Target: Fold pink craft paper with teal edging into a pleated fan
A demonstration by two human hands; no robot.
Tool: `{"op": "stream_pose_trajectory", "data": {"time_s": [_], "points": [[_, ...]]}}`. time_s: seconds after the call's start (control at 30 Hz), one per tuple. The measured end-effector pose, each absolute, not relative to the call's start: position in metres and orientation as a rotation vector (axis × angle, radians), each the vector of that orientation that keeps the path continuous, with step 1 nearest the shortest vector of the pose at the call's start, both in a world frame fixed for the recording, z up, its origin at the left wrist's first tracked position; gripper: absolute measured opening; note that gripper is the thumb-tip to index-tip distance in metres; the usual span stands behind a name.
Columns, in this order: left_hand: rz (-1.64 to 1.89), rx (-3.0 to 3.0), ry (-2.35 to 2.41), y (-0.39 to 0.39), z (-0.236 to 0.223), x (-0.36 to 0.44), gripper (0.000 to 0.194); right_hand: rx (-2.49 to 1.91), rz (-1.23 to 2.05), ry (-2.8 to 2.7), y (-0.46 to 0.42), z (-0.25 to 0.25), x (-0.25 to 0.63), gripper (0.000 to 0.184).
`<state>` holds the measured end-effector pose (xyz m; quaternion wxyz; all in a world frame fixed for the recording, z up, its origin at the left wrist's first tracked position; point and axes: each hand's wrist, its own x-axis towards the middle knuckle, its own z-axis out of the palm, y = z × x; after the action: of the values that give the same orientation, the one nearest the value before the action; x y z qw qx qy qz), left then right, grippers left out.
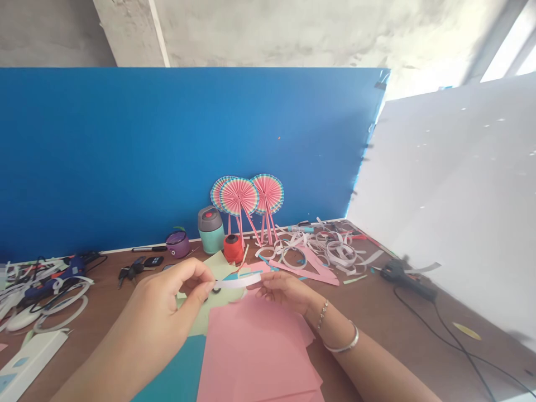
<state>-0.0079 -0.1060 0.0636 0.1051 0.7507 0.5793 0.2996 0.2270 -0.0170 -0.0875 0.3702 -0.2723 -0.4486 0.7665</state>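
Observation:
A short white paper strip (238, 282) is stretched between my two hands, slightly bowed. My left hand (171, 304) pinches its left end between thumb and forefinger. At the other end, the fingers of my right hand (288, 293) are closed on the strip; two bracelets circle that wrist. Below the hands lie pink paper sheets (255, 352), with a teal sheet (173, 371) to their left and pale green paper (196, 321) partly under them. Something small and dark shows behind the strip's left end, too hidden to name.
Pleated pink paper fans (239, 196) lean against the blue partition (125, 156). Nearby stand a grey-and-teal flask (211, 234), a red spool-like object (233, 249) and a purple cup (178, 244). Curled paper scraps (335, 245) lie at right; a power strip (408, 279) trails cables.

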Motion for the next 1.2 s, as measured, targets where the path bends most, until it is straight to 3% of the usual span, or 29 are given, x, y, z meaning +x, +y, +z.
{"op": "stream_pose_trajectory", "data": {"time_s": [0.63, 0.8, 1.2], "points": [[0.78, 2.084, 1.849, -0.098, 0.055, -0.028, 0.023, -0.732, 1.928, -1.179, -0.013, -0.082, 0.246, 0.023], [0.746, 2.024, 1.875, -0.089, 0.046, -0.036, 0.021, -0.898, 1.827, -1.296, -0.012, -0.077, 0.254, 0.014], [0.557, 1.52, 1.636, -0.044, -0.038, -0.039, 0.012, -1.489, 1.596, -1.773, -0.016, -0.06, 0.277, 0.007]]}}
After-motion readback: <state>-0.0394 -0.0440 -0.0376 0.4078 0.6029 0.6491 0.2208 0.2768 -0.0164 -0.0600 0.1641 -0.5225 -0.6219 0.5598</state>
